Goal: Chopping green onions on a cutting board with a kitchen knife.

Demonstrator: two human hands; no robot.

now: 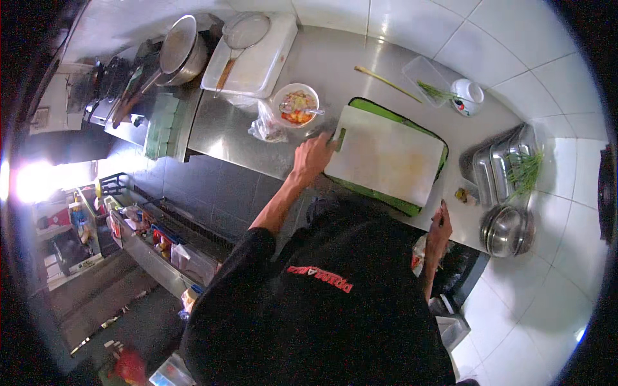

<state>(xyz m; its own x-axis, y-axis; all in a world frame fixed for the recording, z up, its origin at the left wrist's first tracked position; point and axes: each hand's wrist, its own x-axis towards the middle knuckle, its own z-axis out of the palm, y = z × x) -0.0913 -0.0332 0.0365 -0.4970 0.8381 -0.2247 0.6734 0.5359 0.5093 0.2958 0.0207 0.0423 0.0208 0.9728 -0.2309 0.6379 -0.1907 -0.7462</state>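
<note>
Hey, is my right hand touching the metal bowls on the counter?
Apart. The head view shows it: a strip of steel counter is visible between your right hand and the metal bowls, which sit farther right.

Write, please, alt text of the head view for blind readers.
A person's left hand is at the left edge of a white cutting board on a steel counter; the right hand is beside the board's lower right corner. A bowl of food stands beyond the left hand.
</note>
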